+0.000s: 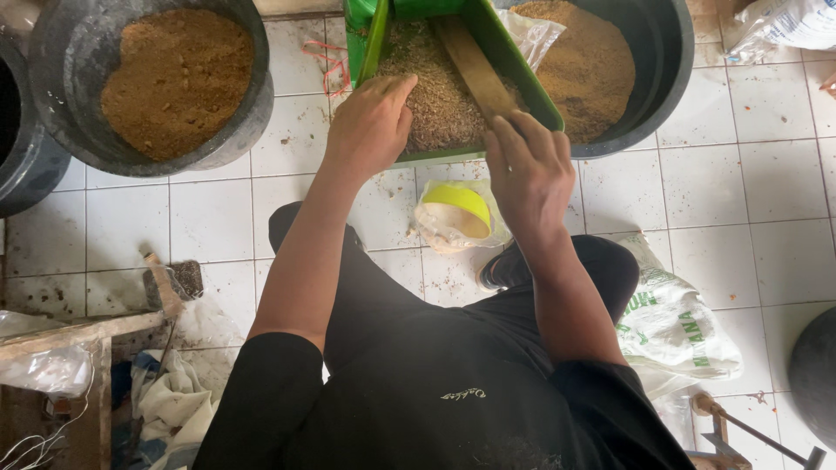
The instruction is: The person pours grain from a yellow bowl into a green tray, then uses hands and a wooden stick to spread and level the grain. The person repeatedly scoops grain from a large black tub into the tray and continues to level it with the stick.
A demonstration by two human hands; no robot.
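Both forearms reach forward; my left hand (370, 122) curls into grain (435, 104), right hand (527, 170) grips wooden stick (475, 70) beyond fingers.

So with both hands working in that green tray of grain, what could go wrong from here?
1. The green tray rests partly on the rim of the black tub, so pressure from the left hand might tip it.
2. The right hand moving the wooden board may push grain over the tray's edge onto the already littered tile floor.

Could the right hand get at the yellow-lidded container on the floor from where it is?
Probably yes: the right hand rests just above the yellow-lidded container, nothing lying between them.
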